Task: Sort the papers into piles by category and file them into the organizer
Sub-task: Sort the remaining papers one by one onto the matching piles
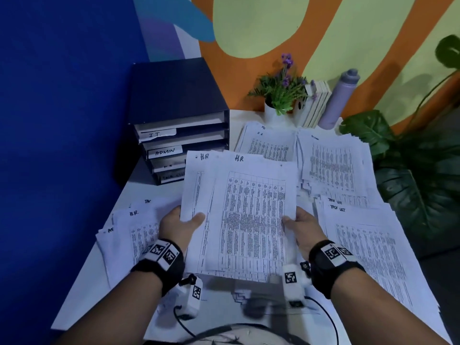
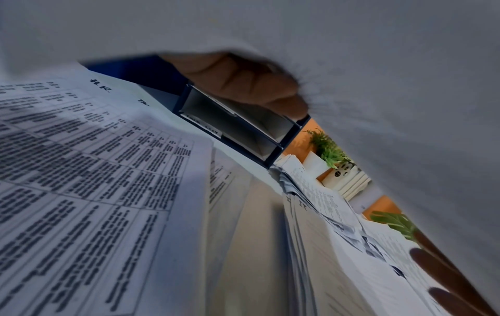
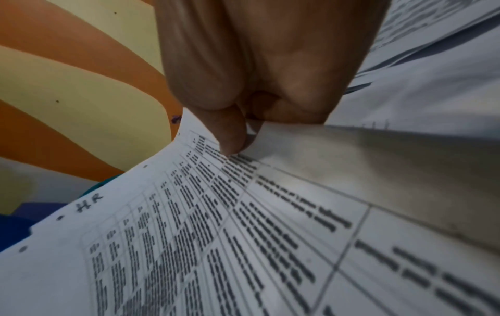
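Fingers [image 1: 196, 219] of both hands pinching HR stack [image 1: 245, 215] at its side edges, holding it above worktop [image 1: 82, 265]. Risking loose sheets fanning, slipping out; snagging at organizer [image 1: 184, 135] slot.

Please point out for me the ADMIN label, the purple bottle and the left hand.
ADMIN label [image 1: 165, 152]: head view, on its handwritten word.
Purple bottle [image 1: 339, 100]: head view, middle of its body.
Left hand [image 1: 178, 224]: head view, back of the hand.
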Motion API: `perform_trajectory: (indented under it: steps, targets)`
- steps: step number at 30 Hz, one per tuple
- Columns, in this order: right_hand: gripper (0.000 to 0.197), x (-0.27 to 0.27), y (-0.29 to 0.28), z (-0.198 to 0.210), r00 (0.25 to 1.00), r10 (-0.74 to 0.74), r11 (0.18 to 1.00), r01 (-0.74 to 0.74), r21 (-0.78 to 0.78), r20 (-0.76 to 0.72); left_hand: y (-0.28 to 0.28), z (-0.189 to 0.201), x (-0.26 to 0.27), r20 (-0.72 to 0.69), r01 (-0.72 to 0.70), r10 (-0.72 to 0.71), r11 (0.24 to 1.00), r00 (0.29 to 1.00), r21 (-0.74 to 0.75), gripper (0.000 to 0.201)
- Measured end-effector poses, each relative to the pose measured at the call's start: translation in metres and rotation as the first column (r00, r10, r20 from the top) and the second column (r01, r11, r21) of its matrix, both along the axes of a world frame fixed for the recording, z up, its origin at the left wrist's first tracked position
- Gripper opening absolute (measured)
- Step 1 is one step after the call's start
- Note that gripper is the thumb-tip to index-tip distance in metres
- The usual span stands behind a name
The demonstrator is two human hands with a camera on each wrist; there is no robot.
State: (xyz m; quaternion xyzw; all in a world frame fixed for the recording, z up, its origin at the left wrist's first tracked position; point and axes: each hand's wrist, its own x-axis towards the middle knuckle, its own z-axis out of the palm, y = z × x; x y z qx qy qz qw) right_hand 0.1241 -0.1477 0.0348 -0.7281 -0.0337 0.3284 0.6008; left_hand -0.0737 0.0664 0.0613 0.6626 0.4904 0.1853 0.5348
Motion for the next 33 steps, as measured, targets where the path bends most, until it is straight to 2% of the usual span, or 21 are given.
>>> perform_trajectory:
  steps: [3, 6, 7, 9, 11, 13, 14, 16, 18, 20, 23, 28, 30, 33]
  targets:
    - [0.028, -0.002, 0.001, 0.004, 1.0, -0.006, 0.998, 0.007, 0.055, -0.015, -0.009, 0.003, 0.009, 0.013, 0.083, -0.084, 0.996, 0.996, 0.04, 0.02]
    - [0.021, -0.003, 0.013, 0.007, 0.998, 0.017, 0.999, -0.019, 0.032, 0.054, -0.02, 0.004, 0.017, -0.014, 0.226, -0.226, 0.973, 0.974, 0.049, 0.023]
    - [0.031, -0.003, 0.019, 0.008, 0.995, 0.05, 0.999, -0.05, 0.003, 0.088, -0.022, 0.005, 0.02, -0.018, 0.239, -0.238, 0.97, 0.971, 0.054, 0.025]
    - [0.058, 0.0, 0.025, 0.004, 0.985, 0.144, 0.989, -0.14, -0.048, 0.092, -0.022, 0.006, 0.026, -0.01, 0.187, -0.187, 0.98, 0.982, 0.07, 0.028]
    - [0.049, 0.002, 0.029, -0.003, 0.972, 0.229, 0.97, -0.224, -0.094, 0.049, -0.017, 0.007, 0.029, 0.037, 0.089, -0.09, 0.995, 0.995, 0.036, 0.03]
    - [0.031, 0.001, 0.025, -0.009, 0.945, 0.312, 0.939, -0.291, -0.184, 0.097, -0.01, 0.003, 0.031, 0.084, 0.021, -0.019, 1.0, 0.996, -0.018, 0.029]
    - [0.021, 0.002, 0.023, -0.012, 0.943, 0.297, 0.939, -0.261, -0.223, 0.149, -0.006, -0.001, 0.031, 0.082, 0.01, -0.006, 0.999, 0.997, -0.043, 0.028]
    - [0.014, 0.012, 0.018, -0.021, 0.98, 0.106, 0.972, -0.067, -0.224, 0.168, 0.001, -0.012, 0.025, 0.033, 0.032, -0.029, 0.996, 0.999, -0.089, 0.038]
    - [0.024, 0.031, 0.014, -0.031, 0.987, -0.111, 0.963, 0.136, -0.232, 0.117, 0.008, -0.027, 0.014, -0.112, 0.079, -0.086, 0.995, 0.99, -0.065, 0.051]
    - [0.015, 0.054, 0.008, -0.035, 0.97, -0.184, 0.926, 0.226, -0.302, 0.16, 0.012, -0.04, 0.001, -0.251, 0.103, -0.105, 0.994, 0.962, -0.02, 0.057]
    - [0.012, 0.087, 0.013, -0.029, 0.953, -0.189, 0.895, 0.266, -0.358, 0.236, 0.014, -0.057, -0.016, -0.379, 0.124, -0.112, 0.992, 0.918, 0.005, 0.058]
    - [0.019, 0.135, 0.046, -0.014, 0.938, -0.118, 0.836, 0.27, -0.477, 0.325, 0.018, -0.077, -0.039, -0.553, 0.215, -0.169, 0.976, 0.816, 0.019, 0.063]
    - [0.025, 0.147, 0.057, -0.005, 0.935, -0.091, 0.838, 0.258, -0.481, 0.343, 0.017, -0.081, -0.044, -0.577, 0.224, -0.174, 0.974, 0.798, 0.016, 0.064]
    - [0.045, 0.155, 0.067, 0.006, 0.92, -0.111, 0.852, 0.283, -0.441, 0.376, 0.016, -0.084, -0.052, -0.639, 0.235, -0.166, 0.972, 0.751, 0.024, 0.068]
